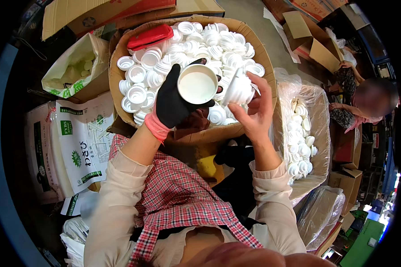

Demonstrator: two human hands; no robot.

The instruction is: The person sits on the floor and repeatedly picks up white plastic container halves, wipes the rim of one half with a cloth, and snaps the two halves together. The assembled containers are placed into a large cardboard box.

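My left hand (168, 101), in a black glove with a pink cuff, is wrapped round a round, cream-white plastic cap (197, 84), its smooth disc-like face turned up. Close beside it, my bare right hand (257, 116) pinches a white ribbed plastic part (239, 90) between thumb and fingers. The two pieces are apart by a small gap. Both hands are over the near side of a large cardboard box (116, 91) heaped with white ring-shaped plastic parts (137, 73). A red pouch-like thing (150, 37) lies on the heap at the far left.
To the right stands a plastic-lined box (318, 165) with more white parts (300, 147). A white bag (53, 79) and printed sacks (82, 142) are at the left. Flattened cardboard (67, 15) lies at the far left. Another person (361, 107) sits at the far right.
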